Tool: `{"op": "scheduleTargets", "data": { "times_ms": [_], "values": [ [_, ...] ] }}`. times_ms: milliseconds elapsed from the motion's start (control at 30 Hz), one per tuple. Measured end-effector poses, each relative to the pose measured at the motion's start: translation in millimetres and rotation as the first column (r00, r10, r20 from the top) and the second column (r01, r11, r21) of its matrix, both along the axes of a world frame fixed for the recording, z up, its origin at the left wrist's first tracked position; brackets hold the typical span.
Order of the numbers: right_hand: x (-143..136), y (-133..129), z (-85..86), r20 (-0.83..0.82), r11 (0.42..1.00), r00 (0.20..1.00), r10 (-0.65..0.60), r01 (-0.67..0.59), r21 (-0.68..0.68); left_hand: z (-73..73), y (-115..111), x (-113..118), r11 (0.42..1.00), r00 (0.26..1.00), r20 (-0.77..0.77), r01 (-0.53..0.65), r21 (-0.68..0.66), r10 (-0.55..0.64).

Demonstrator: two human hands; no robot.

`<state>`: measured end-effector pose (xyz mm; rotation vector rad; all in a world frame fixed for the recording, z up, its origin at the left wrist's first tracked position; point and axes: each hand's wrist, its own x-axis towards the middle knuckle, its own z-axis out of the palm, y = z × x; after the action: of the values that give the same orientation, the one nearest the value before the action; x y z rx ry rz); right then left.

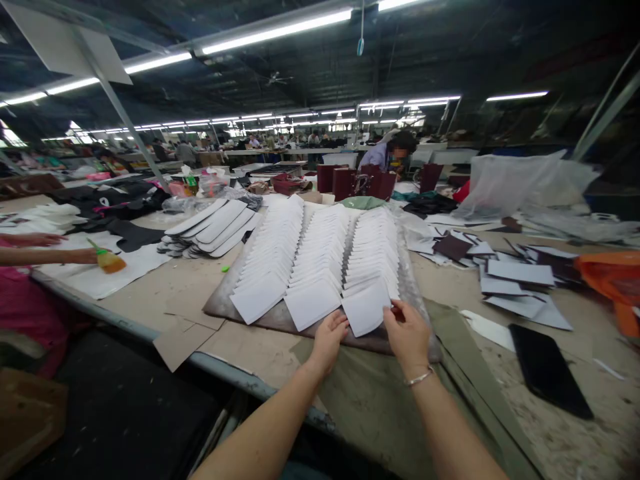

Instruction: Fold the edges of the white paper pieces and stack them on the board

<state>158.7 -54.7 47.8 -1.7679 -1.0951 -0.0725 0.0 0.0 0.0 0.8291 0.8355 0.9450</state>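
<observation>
Three long rows of overlapping white rectangular pieces (315, 303) lie fanned out on a dark grey board (270, 327). At the near end of the right-hand row is a white piece (367, 308), between my two hands. My right hand (409, 333) pinches its right edge between thumb and fingers. With fingers drawn together, my left hand (327, 343) meets its lower left edge at the fingertips. A bracelet circles my right wrist. Olive-green cloth (370, 393) lies below the board, under my forearms.
A black phone (550, 370) lies at right, near scattered white and brown pieces (520, 280) and an orange bag (613, 287). Left of the board are stacked white panels (213, 227). A co-worker's hand (85, 255) holds a bottle (110, 260) at far left. Another person (385, 157) bends over work behind.
</observation>
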Motion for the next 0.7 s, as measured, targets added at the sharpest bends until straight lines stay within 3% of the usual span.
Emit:
{"op": "scheduleTargets", "data": {
  "times_ms": [100,167,267,367,433,500,600,633,667,700],
  "values": [
    [-15.8,-24.2,9.1,0.073,0.983,0.988,0.133,-0.141,0.119,0.0,0.4,-2.1,1.000,0.999,0.031,0.020,-0.020,-0.020],
    [-24.8,-41.3,11.7,0.013,0.973,0.987,0.158,-0.158,0.169,0.0,0.5,-2.8,0.999,0.999,0.042,0.028,-0.030,-0.026],
    [-32.9,-62.7,10.7,-0.305,0.968,0.941,0.147,-0.073,0.240,1.0,0.9,-2.6,0.999,0.999,0.035,0.016,-0.035,-0.015],
    [-29.2,-80.9,7.5,-0.612,0.964,0.782,0.116,0.059,0.258,4.9,1.0,-1.8,0.999,1.000,0.015,0.006,-0.034,-0.006],
    [-19.8,-94.2,5.5,-0.661,0.985,0.748,0.067,0.055,0.162,9.8,-1.7,-2.6,1.000,1.000,0.001,0.007,-0.028,-0.007],
    [-7.5,-109.2,2.6,-0.624,0.999,0.781,0.017,-0.044,-0.028,15.3,-9.6,-6.0,1.000,1.000,-0.004,0.017,-0.022,-0.017],
    [9.0,-132.6,-5.6,-0.506,0.931,0.862,0.007,-0.190,-0.312,21.9,-33.4,-17.0,0.983,0.989,-0.132,0.091,0.159,-0.070],
    [12.8,-139.5,-9.3,-0.464,0.899,0.886,0.014,-0.215,-0.382,23.1,-43.8,-21.8,0.944,0.969,-0.235,0.146,0.295,-0.076],
    [15.5,-145.5,-12.9,-0.423,0.867,0.906,0.027,-0.232,-0.442,23.9,-54.7,-26.5,0.864,0.934,-0.353,0.227,0.450,-0.061],
    [17.3,-150.4,-16.3,-0.380,0.835,0.924,0.043,-0.242,-0.494,24.3,-65.7,-30.9,0.735,0.886,-0.463,0.336,0.589,-0.034]
  ]
}}
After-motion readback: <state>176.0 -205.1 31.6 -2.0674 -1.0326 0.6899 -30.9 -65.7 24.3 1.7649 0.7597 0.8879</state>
